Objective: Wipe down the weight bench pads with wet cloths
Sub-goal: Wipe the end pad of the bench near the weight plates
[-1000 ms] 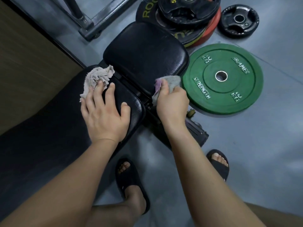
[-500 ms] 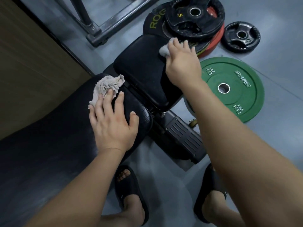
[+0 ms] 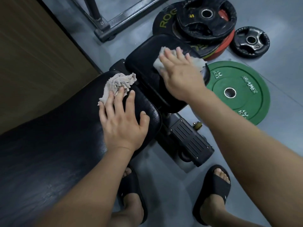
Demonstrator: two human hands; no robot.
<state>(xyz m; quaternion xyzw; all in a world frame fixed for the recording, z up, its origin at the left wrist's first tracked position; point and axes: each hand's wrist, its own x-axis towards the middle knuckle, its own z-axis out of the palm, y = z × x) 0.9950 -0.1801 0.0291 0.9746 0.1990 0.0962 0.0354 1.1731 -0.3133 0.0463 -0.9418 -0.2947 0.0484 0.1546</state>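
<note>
Right hand: back from seat pad far corner, fingers flat on cloth, wipe continuing.
Left hand: unmoved, fingers splayed on crumpled cloth.

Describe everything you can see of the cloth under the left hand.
The crumpled cloth is pale grey-beige, terry-like, with frayed edges, bunched into folds rather than spread. It lies on the end of the long black bench pad, beside the gap to the smaller pad. The left hand lies flat, its fingertips pressing the cloth's near edge. Wetness cannot be judged.
</note>
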